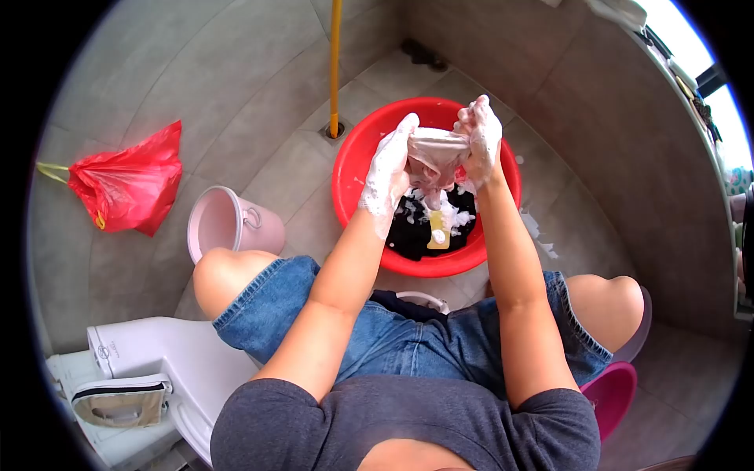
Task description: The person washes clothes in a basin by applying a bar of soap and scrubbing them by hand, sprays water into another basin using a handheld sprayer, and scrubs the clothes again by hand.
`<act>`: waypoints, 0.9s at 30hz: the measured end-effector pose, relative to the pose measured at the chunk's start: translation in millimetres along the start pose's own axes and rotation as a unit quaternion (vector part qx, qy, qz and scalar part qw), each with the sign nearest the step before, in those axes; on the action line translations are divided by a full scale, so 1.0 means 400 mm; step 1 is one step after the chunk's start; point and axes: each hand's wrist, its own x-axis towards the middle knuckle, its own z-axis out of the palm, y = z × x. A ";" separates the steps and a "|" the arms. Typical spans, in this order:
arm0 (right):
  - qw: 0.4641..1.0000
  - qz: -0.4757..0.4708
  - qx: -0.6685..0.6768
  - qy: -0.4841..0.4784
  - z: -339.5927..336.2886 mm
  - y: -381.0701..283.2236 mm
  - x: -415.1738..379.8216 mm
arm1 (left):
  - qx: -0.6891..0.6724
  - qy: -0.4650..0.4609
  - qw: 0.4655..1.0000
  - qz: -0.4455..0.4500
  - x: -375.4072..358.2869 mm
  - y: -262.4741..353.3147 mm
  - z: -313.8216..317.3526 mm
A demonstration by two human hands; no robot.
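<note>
A pale pink cloth (437, 161), wet and soapy, is stretched between my two hands above a red basin (353, 228). My left hand (389, 169), coated in white suds, is closed on the cloth's left end. On the other side my right hand (481, 141), also sudsy, grips the right end with its fingers curled. Below them in the basin lies black fabric (408, 235) with clumps of white foam on it. A yellowish rectangular piece (438, 229), perhaps a soap bar or a print, shows on the black fabric.
A pink bucket (263, 230) stands left of the basin, near my knee. A red plastic bag (133, 180) hangs on the left wall. An orange pipe (335, 71) runs into a floor drain behind. A white toilet (188, 361) is at lower left, a magenta tub (613, 396) at lower right.
</note>
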 end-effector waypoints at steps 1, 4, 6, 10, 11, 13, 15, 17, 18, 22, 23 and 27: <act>0.998 -0.005 -0.058 -0.015 0.002 -0.004 -0.013 | 0.000 -0.019 1.000 0.011 0.018 -0.007 -0.019; 0.966 -0.014 -0.201 -0.160 -0.017 0.023 -0.026 | -0.035 -0.086 0.995 0.035 0.061 0.003 -0.059; 0.929 0.047 -0.232 -0.284 -0.038 0.068 -0.033 | -0.078 -0.118 0.990 0.026 0.062 0.015 -0.054; 0.906 0.199 -0.272 -0.256 -0.054 0.129 -0.085 | -0.065 -0.175 0.982 0.001 0.029 0.021 -0.034; 0.911 0.191 -0.268 -0.249 -0.057 0.156 -0.086 | -0.062 -0.175 0.983 0.015 0.036 0.021 -0.044; 0.929 0.238 -0.184 -0.215 -0.044 0.144 -0.089 | -0.047 -0.173 0.983 0.040 0.050 0.023 -0.069; 0.976 0.153 0.031 -0.152 0.009 0.123 -0.080 | -0.070 -0.071 0.994 0.037 0.082 0.011 -0.097; 0.983 0.029 0.089 -0.158 -0.013 0.164 -0.034 | -0.083 -0.024 0.996 0.032 0.108 0.001 -0.123; 0.973 -0.083 -0.168 -0.133 0.000 0.161 -0.045 | -0.041 0.032 0.998 0.022 0.115 -0.011 -0.132; 0.921 -0.266 -0.275 -0.075 0.149 0.178 -0.136 | -0.142 -0.155 0.978 0.000 0.156 -0.091 -0.219; 0.688 -0.483 -0.537 -0.073 0.210 0.150 -0.195 | -0.067 -0.194 0.977 0.052 0.164 -0.101 -0.240; 0.792 -0.425 -0.439 0.013 0.177 0.230 -0.179 | -0.192 -0.287 0.936 -0.070 0.085 -0.088 -0.189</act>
